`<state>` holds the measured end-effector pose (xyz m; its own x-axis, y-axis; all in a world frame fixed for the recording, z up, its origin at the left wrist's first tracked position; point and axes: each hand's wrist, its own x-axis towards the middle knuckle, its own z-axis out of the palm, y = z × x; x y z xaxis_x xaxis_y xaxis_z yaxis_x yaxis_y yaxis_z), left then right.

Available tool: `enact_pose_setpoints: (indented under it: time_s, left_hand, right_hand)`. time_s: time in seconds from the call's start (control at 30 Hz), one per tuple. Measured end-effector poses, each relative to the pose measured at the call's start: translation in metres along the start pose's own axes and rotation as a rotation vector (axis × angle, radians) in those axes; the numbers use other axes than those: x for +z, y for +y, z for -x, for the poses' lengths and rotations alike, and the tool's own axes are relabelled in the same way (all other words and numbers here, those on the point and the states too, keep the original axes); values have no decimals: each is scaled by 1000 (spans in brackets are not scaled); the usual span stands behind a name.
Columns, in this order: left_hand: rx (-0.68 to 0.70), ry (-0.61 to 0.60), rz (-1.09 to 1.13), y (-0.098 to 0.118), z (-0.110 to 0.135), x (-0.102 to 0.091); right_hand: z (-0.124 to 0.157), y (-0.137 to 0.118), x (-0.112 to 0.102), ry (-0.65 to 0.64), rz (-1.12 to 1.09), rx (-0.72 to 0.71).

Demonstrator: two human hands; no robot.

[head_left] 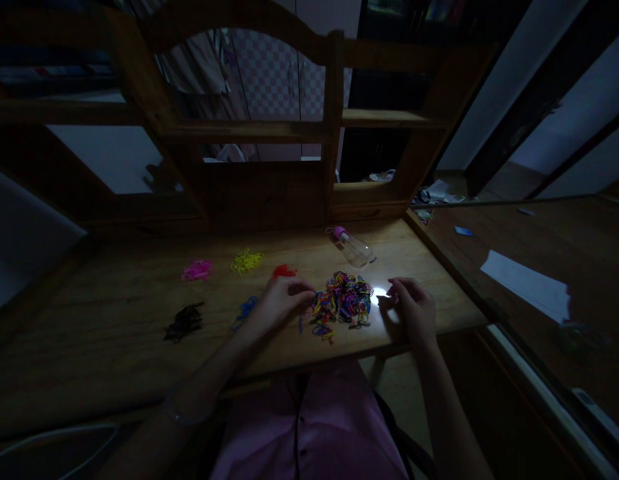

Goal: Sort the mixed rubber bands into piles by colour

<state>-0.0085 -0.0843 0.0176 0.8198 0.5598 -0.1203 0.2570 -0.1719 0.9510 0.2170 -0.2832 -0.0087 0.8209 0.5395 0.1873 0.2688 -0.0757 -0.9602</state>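
A mixed heap of coloured rubber bands (343, 299) lies on the wooden desk (139, 313) in front of me. My left hand (282, 300) rests at the heap's left edge, fingers curled and pinching into the bands. My right hand (412, 308) lies on the desk just right of the heap, fingers loosely bent and apart, holding nothing that shows. Sorted small piles sit to the left: pink (197, 270), yellow (246, 261), red (283, 271), blue (246, 309) and black (184, 321).
A clear plastic bottle with a pink cap (353, 247) lies on its side behind the heap. A wooden shelf unit (269, 133) rises at the desk's back. A white paper (527, 285) lies on the dark surface to the right. The room is dim.
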Motion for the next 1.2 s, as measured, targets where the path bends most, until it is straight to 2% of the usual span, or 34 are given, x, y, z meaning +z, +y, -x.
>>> enact_pose_setpoints:
  time_s: [0.17, 0.37, 0.57, 0.67, 0.73, 0.8, 0.87, 0.93, 1.0, 1.1, 1.2]
  left_hand:
    - [2, 90, -20, -10, -4, -3]
    - [-53, 97, 37, -18, -11, -7]
    - [-64, 103, 146, -5, -9, -10]
    - [-53, 81, 184, 4, -4, -19]
    - [-47, 90, 150, 5, -3, -32]
    - [-54, 161, 62, 0, -7, -53]
    - [-53, 314, -109, -10, -15, -80]
    - [-6, 487, -370, -21, -25, -109]
    - [55, 576, -611, -30, -34, -133]
    - [127, 543, -816, -38, -42, -152]
    - [167, 481, -915, -38, -43, -151]
  right_hand:
    - [0, 0, 0, 2, -4, 2]
    - [2, -2, 0, 7, -13, -18]
    - [1, -3, 0, 6, -11, -12]
    - [1, -2, 0, 6, -14, -12]
    - [1, -2, 0, 7, -15, -11]
    - [1, -2, 0, 8, -15, -6]
    - [2, -2, 0, 10, -11, -1]
    - [1, -1, 0, 11, -9, -1]
    - [1, 1, 0, 15, -12, -1]
    - [0, 3, -1, 10, -23, 3]
    - [0, 2, -1, 6, -23, 1]
